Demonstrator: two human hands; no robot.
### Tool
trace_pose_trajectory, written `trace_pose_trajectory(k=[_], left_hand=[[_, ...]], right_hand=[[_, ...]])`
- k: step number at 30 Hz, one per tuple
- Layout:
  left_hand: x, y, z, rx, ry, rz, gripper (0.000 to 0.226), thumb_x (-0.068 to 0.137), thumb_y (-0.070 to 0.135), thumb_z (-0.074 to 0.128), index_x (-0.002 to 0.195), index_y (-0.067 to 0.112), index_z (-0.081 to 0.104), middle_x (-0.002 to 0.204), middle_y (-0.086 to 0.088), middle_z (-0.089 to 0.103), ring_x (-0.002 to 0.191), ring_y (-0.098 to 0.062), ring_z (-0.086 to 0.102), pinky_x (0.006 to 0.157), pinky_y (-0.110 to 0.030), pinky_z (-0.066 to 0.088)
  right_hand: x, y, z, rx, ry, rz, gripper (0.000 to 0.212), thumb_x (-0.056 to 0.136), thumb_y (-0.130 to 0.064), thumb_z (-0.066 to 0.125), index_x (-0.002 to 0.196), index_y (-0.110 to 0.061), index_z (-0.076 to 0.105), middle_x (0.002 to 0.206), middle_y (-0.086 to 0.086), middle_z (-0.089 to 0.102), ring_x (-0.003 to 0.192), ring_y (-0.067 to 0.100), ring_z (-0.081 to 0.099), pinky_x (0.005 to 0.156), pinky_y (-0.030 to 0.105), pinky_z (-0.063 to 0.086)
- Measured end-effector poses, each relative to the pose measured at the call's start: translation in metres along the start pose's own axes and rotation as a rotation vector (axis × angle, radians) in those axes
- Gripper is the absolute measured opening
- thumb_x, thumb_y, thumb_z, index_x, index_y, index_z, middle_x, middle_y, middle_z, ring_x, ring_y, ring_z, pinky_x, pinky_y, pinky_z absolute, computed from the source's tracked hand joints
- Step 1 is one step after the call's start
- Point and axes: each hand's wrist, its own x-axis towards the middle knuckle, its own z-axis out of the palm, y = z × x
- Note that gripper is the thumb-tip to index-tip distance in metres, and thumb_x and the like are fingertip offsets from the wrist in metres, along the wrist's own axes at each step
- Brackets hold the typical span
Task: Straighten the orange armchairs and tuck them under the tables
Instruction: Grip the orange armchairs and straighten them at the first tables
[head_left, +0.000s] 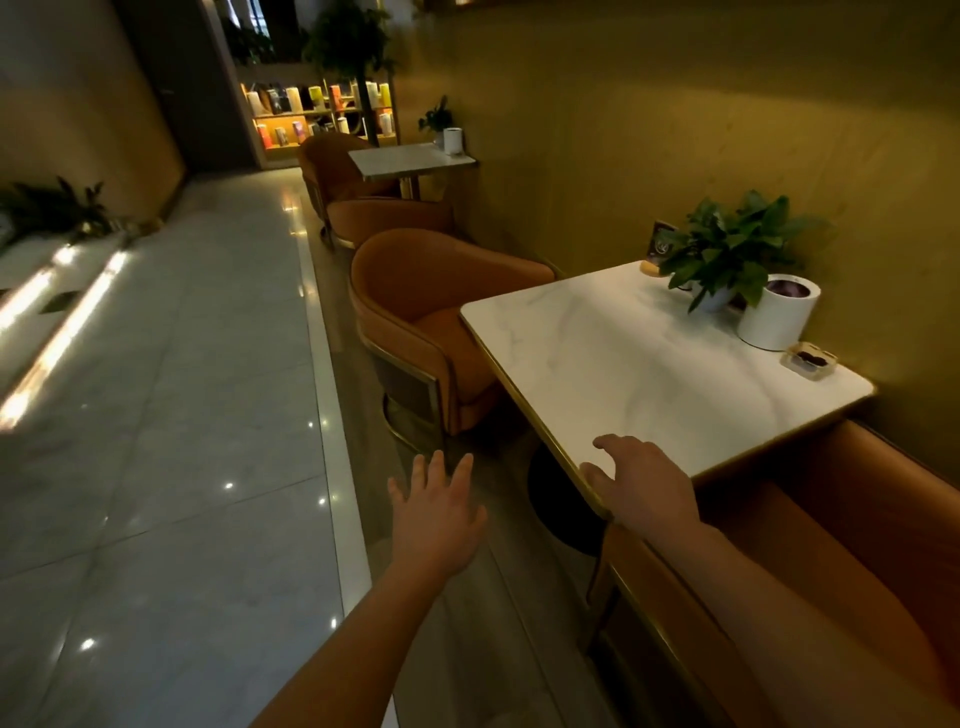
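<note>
Fingers (435, 470) of the left hand (436, 514) are hovering spread, holding nothing, while the right hand (644, 483) is resting open on the marble table (623, 353) corner, facing the orange armchair (415, 322) sitting askew at its far edge, probably heavy and rigid, best gripped along its curved back rim.

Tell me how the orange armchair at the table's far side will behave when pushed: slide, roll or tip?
The armchair looks bulky and padded on a metal frame, so probably heavy and stiff. Its ring base shows no wheels, so it should scrape along rather than roll. Its wide, low shape makes tipping unlikely.
</note>
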Motion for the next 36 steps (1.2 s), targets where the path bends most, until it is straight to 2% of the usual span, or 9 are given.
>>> trace_pose_trajectory(k=[7, 11, 21, 29, 36], left_hand=[[0.093, -0.043, -0.009, 0.023, 0.023, -0.077, 0.065, 0.102, 0.054, 0.036, 0.158, 0.034, 0.009, 0.169, -0.007, 0.006, 0.154, -0.030, -0.003, 0.121, -0.063, 0.001], [0.141, -0.070, -0.017, 0.056, 0.017, -0.115, 0.070, 0.101, 0.057, 0.039, 0.159, 0.034, 0.008, 0.168, -0.008, 0.005, 0.154, -0.031, -0.003, 0.122, -0.061, 0.002], [0.244, -0.171, -0.037, 0.053, 0.051, -0.204, 0.068, 0.102, 0.057, 0.034, 0.159, 0.033, 0.007, 0.168, -0.009, 0.005, 0.155, -0.030, -0.003, 0.122, -0.061, 0.004], [0.365, -0.304, -0.073, 0.072, 0.047, -0.115, 0.070, 0.101, 0.059, 0.036, 0.159, 0.032, 0.007, 0.168, -0.010, 0.005, 0.154, -0.032, -0.002, 0.121, -0.061, 0.005], [0.449, -0.387, -0.099, 0.075, -0.029, -0.018, 0.071, 0.100, 0.059, 0.036, 0.159, 0.032, 0.006, 0.168, -0.010, 0.007, 0.154, -0.033, -0.002, 0.121, -0.061, 0.003]], right_hand=[[0.112, -0.042, 0.038, 0.031, -0.010, -0.073, 0.045, 0.095, -0.059, 0.047, 0.130, -0.030, 0.055, 0.123, -0.005, 0.064, 0.107, 0.017, 0.060, 0.077, 0.030, 0.046], [0.175, -0.069, 0.055, 0.084, -0.055, -0.118, 0.047, 0.095, -0.059, 0.049, 0.134, -0.032, 0.054, 0.127, -0.006, 0.063, 0.112, 0.018, 0.060, 0.086, 0.033, 0.050], [0.297, -0.156, 0.104, 0.097, -0.098, -0.228, 0.048, 0.095, -0.057, 0.051, 0.136, -0.032, 0.051, 0.130, -0.007, 0.061, 0.116, 0.019, 0.060, 0.095, 0.038, 0.051], [0.393, -0.264, 0.164, 0.100, -0.051, -0.155, 0.053, 0.094, -0.058, 0.051, 0.139, -0.031, 0.046, 0.129, -0.005, 0.060, 0.115, 0.020, 0.059, 0.091, 0.037, 0.049], [0.443, -0.343, 0.200, 0.131, -0.088, -0.042, 0.055, 0.095, -0.058, 0.050, 0.142, -0.031, 0.043, 0.135, -0.005, 0.056, 0.123, 0.018, 0.054, 0.097, 0.039, 0.049]])
